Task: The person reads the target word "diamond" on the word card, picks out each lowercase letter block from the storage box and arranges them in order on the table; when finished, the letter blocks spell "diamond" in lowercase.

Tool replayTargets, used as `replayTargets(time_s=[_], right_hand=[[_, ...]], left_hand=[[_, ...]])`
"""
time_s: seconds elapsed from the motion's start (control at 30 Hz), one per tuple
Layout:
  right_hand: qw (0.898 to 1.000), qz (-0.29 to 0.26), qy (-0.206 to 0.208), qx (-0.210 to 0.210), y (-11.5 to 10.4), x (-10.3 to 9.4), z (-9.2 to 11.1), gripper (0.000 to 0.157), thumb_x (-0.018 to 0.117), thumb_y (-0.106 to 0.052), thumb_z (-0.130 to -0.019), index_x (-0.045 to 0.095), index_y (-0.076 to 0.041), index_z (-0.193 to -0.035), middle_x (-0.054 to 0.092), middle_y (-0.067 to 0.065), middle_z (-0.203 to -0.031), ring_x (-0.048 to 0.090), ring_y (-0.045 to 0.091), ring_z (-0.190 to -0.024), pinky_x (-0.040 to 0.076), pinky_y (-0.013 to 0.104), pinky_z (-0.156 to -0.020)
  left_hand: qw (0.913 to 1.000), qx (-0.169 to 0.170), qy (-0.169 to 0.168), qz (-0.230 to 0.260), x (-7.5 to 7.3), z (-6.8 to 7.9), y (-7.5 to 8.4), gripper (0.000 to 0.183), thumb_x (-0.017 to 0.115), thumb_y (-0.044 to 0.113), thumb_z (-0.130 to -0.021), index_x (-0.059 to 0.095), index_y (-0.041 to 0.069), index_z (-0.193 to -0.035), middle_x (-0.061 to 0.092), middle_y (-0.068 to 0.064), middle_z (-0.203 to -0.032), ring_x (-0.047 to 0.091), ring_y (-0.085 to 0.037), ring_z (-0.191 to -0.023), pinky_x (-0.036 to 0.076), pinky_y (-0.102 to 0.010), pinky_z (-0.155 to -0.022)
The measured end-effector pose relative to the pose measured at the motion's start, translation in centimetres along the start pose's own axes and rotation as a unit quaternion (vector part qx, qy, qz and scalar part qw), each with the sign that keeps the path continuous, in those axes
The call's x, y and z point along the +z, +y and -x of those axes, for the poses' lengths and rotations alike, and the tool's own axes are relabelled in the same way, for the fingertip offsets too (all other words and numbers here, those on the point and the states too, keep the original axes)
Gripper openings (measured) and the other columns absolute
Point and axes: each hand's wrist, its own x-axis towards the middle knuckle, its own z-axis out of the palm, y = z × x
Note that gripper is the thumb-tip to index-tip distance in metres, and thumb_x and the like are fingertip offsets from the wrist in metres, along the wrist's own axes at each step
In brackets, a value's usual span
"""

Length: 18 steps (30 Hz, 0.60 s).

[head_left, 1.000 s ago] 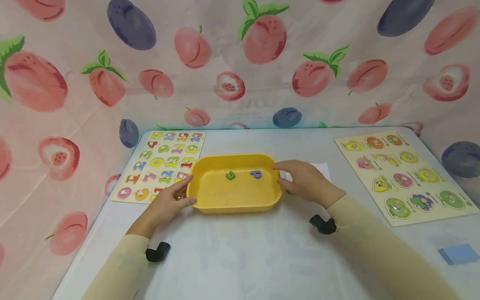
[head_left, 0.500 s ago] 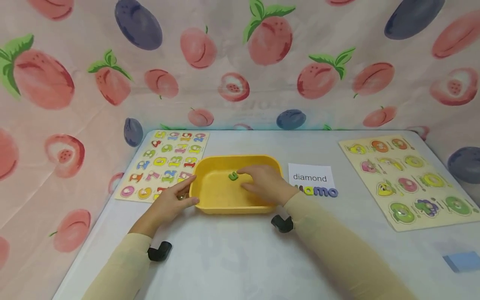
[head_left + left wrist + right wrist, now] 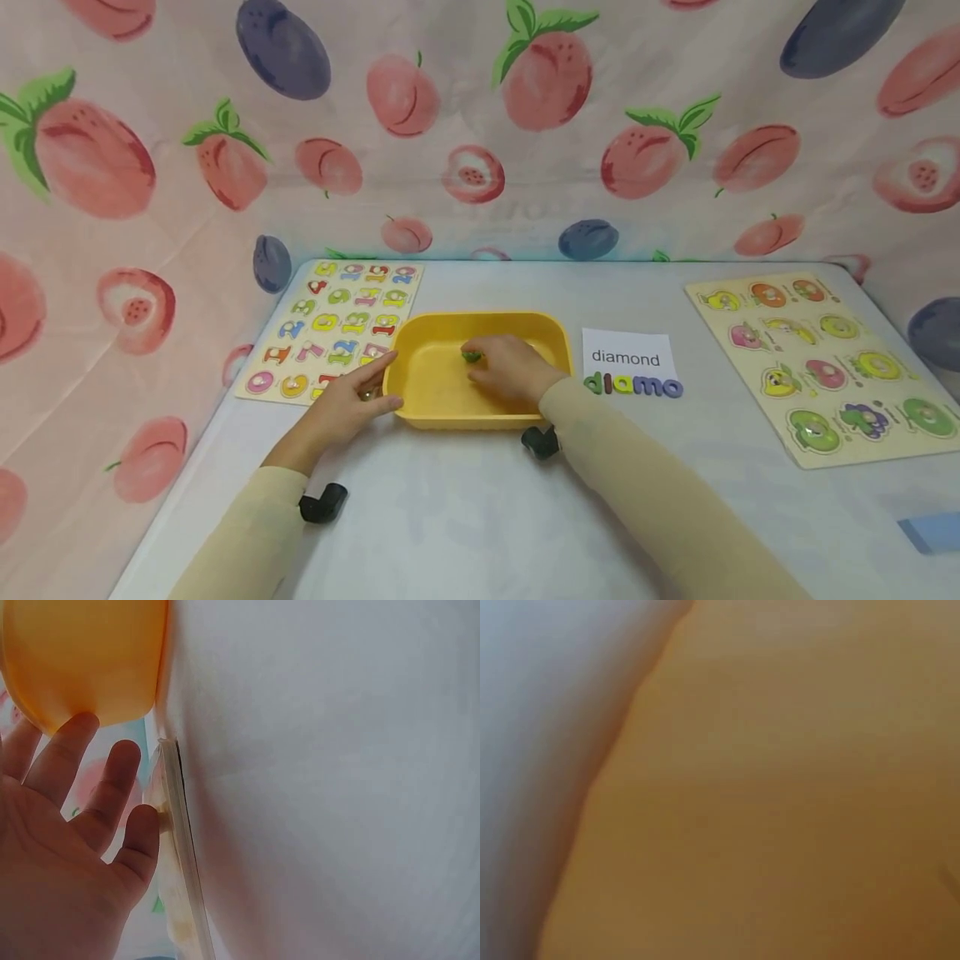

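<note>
A yellow plastic tray (image 3: 435,389) stands mid-table in the head view. My left hand (image 3: 341,417) rests against its left end, thumb near the front corner; in the left wrist view its fingers (image 3: 112,787) stretch out, one fingertip at the tray wall (image 3: 90,660). My right hand (image 3: 513,367) reaches down into the tray, thumb and index finger pinching a small green letter (image 3: 471,357). The right wrist view is blurred and mostly filled by the tray (image 3: 780,825). The hand and forearm cover the tray's right part, and no purple letter shows there.
Right of the tray lies a white card (image 3: 630,343) reading "diamond", with coloured letters (image 3: 647,386) spelling "diamo" along its lower edge. A number puzzle board (image 3: 322,342) lies back left, a fruit puzzle board (image 3: 817,392) at right, and a blue block (image 3: 933,532) front right.
My right hand has moved from the tray's right rim into the tray and onto the green letter, uncovering the card and letter row. The left hand stays at the tray's left end.
</note>
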Motion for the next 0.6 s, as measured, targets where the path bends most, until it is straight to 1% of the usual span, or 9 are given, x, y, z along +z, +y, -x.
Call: replayTargets(time_s=[0.13,0.27,0.37,0.43,0.53,0.6], right_hand=[[1.000,0.002,-0.019,0.016,0.25,0.02,-0.19,0.043,0.066,-0.021,-0.096,0.061,-0.010,-0.138,0.063,0.002,-0.133,0.056,0.019,-0.120,0.040,0.037,-0.110],[0.999,0.020,-0.032,0.017,0.28,0.07,-0.30,0.046,0.066,-0.022,-0.096,0.060,-0.012,-0.140,0.061,0.003,-0.136,0.055,0.021,-0.118,0.039,0.040,-0.110],[0.999,0.030,-0.034,0.015,0.31,0.11,-0.36,0.046,0.067,-0.023,-0.095,0.060,-0.013,-0.140,0.061,0.003,-0.136,0.056,0.021,-0.115,0.040,0.041,-0.109],[0.999,0.031,-0.033,0.014,0.39,0.16,-0.38,0.044,0.067,-0.023,-0.095,0.062,-0.013,-0.138,0.063,0.003,-0.132,0.056,0.021,-0.110,0.042,0.041,-0.107],[0.999,0.019,-0.030,0.017,0.52,0.27,-0.38,0.039,0.068,-0.024,-0.096,0.064,-0.013,-0.133,0.065,0.002,-0.128,0.056,0.020,-0.107,0.042,0.039,-0.106],[0.999,0.009,-0.029,0.018,0.56,0.32,-0.38,0.038,0.069,-0.023,-0.096,0.065,-0.012,-0.132,0.065,0.001,-0.127,0.057,0.019,-0.110,0.042,0.038,-0.107]], left_hand=[[1.0000,0.000,0.001,0.000,0.01,0.04,0.08,0.079,0.075,0.041,-0.089,0.036,0.027,-0.157,0.039,-0.008,-0.157,0.037,-0.032,-0.143,0.034,-0.054,-0.112],[1.0000,0.002,-0.001,0.007,0.02,0.03,0.05,0.080,0.075,0.039,-0.089,0.035,0.026,-0.157,0.040,-0.006,-0.157,0.038,-0.032,-0.142,0.035,-0.052,-0.112],[0.9999,0.003,-0.002,0.011,-0.01,0.02,0.02,0.080,0.075,0.039,-0.090,0.035,0.026,-0.158,0.041,-0.005,-0.156,0.039,-0.032,-0.141,0.036,-0.052,-0.111],[1.0000,0.003,-0.002,0.009,-0.03,0.02,0.04,0.081,0.075,0.039,-0.090,0.035,0.026,-0.158,0.041,-0.005,-0.156,0.039,-0.032,-0.141,0.036,-0.052,-0.111],[1.0000,0.002,-0.002,0.004,-0.02,0.03,0.08,0.080,0.075,0.039,-0.090,0.035,0.026,-0.158,0.040,-0.005,-0.157,0.039,-0.032,-0.141,0.036,-0.053,-0.111],[1.0000,0.001,-0.001,0.002,0.00,0.04,0.11,0.080,0.075,0.039,-0.090,0.035,0.026,-0.158,0.039,-0.006,-0.157,0.039,-0.033,-0.142,0.035,-0.053,-0.111]])
